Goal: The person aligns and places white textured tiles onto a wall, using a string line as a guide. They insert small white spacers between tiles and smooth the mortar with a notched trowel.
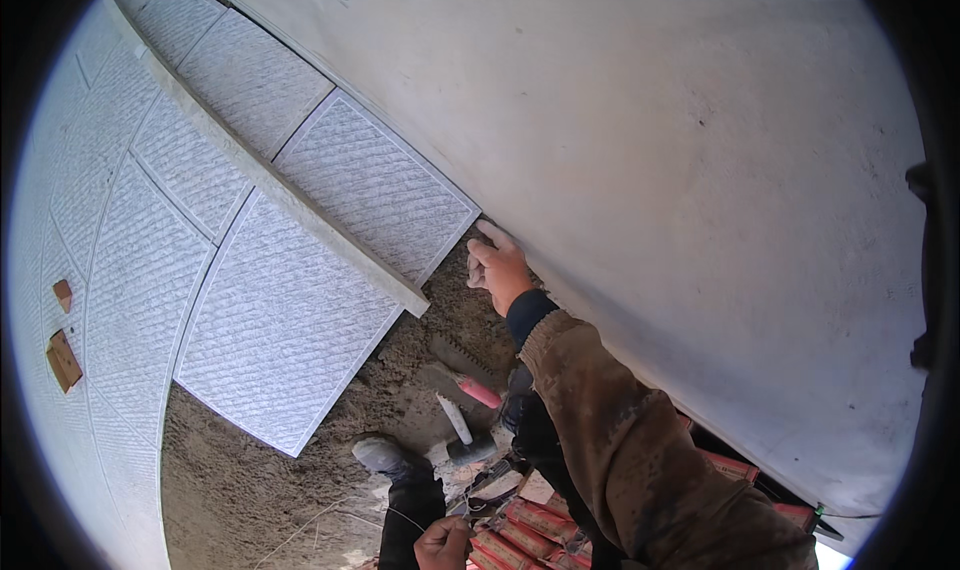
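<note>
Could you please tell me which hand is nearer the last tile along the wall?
The right hand, at the near corner of the tile, beside the wall. The left hand is farther off, low in the view, beyond the mallet.

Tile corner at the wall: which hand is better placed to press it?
Right, likely: the right hand is at the tile corner by the wall. The left hand is low in view, seemingly gripping string.
</note>
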Available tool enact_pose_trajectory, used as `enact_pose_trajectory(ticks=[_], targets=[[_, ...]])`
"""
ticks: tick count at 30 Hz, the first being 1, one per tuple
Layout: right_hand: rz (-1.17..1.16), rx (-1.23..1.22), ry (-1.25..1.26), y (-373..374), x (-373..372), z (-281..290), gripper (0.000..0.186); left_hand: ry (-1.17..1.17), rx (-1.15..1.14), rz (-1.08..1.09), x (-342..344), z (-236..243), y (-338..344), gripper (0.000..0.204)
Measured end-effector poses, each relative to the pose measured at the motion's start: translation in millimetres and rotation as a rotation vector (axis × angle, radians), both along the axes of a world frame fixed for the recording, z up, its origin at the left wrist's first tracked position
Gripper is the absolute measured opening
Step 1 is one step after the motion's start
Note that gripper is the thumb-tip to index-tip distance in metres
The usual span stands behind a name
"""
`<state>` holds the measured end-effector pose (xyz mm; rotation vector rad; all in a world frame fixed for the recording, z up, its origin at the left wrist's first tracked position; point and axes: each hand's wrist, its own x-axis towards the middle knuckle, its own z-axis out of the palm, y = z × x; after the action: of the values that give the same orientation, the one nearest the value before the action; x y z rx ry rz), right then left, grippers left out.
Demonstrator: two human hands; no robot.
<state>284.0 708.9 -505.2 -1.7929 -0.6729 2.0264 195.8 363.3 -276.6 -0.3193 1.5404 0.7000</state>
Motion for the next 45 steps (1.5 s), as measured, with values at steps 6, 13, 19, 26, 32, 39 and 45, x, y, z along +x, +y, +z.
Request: enact_pose_trajectory(ticks=[6, 13, 19, 26, 32, 39, 45], targets=[[-0.416, -0.061, 0.501, -9, -15, -17, 0.03, -0.021, 0.004, 0.014, -3, -2, 8, 0.016], [-0.259, -0.119, 0.326, -2, -11, -24, 0.016, -0.073, -0.012, 0.045, -8, -4, 9, 0.016], [0.219, -0.209, 0.078, -55, 27, 17, 0.037, -0.007, 0.052, 0.026, -7, -24, 15, 0.017], [0.405, -0.512, 0.408, -120, 58, 80, 0.055, 0.174, 0.319, -0.074, -12, -80, 67, 0.016], [0.297, -0.435, 0.469, -114, 51, 75, 0.052, 0.267, 0.474, -0.189, -19, -117, 97, 0.015], [0.326, -0.275, 0.372, -88, 42, 69, 0.033, 0.376, 0.571, -0.349, -22, -143, 123, 0.016], [0.275, -0.205, 0.305, -74, 34, 61, 0.028, 0.453, 0.662, -0.417, -19, -153, 144, 0.016]])
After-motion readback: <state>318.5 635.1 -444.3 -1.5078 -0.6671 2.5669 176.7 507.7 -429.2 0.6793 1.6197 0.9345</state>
